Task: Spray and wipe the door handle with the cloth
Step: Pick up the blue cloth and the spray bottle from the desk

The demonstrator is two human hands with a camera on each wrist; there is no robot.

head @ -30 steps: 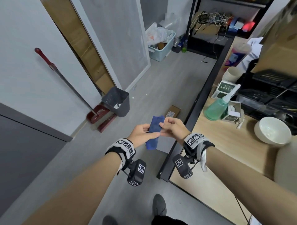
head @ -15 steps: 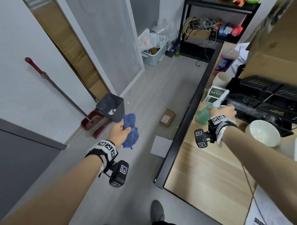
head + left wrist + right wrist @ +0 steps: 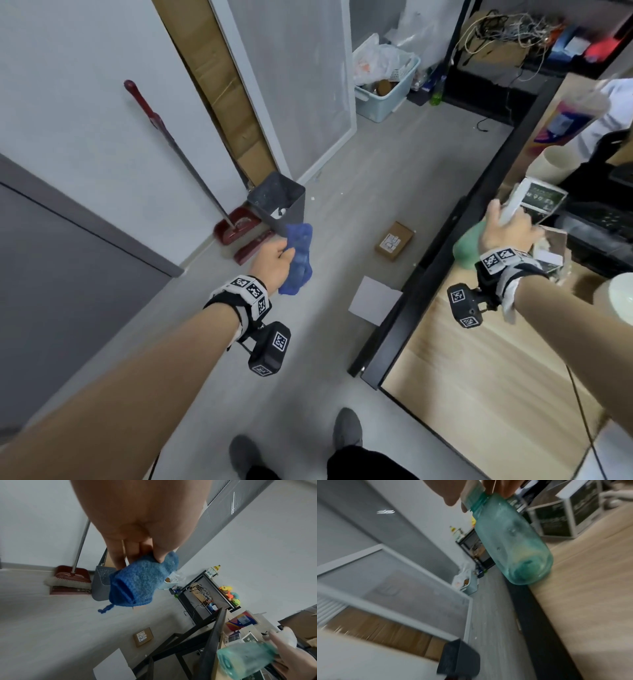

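Observation:
My left hand point(image 3: 274, 260) point(image 3: 145, 547) holds a folded blue cloth point(image 3: 298, 257) point(image 3: 140, 584), thumb and fingers pinching its upper edge; the cloth hangs over the grey floor. My right hand point(image 3: 507, 228) point(image 3: 471, 492) grips the neck and white head of a translucent green spray bottle point(image 3: 466, 244) point(image 3: 510, 542) point(image 3: 245, 658). The bottle is tilted, with its base at the dark left edge of the wooden table point(image 3: 479, 383). No door handle shows in any view; a grey door panel point(image 3: 51, 274) fills the lower left of the head view.
A grey bin point(image 3: 279, 202) and a red broom with dustpan point(image 3: 236, 226) stand against the wall. On the floor lie a small cardboard box point(image 3: 394, 240) and a white sheet point(image 3: 374, 304). Boxes, a cup and a white bowl point(image 3: 616, 301) crowd the table's far side.
Both hands held the cloth together a second ago. The left hand has since carried it left alone, while the right hand reached to the table and took hold of the spray bottle, tilting it.

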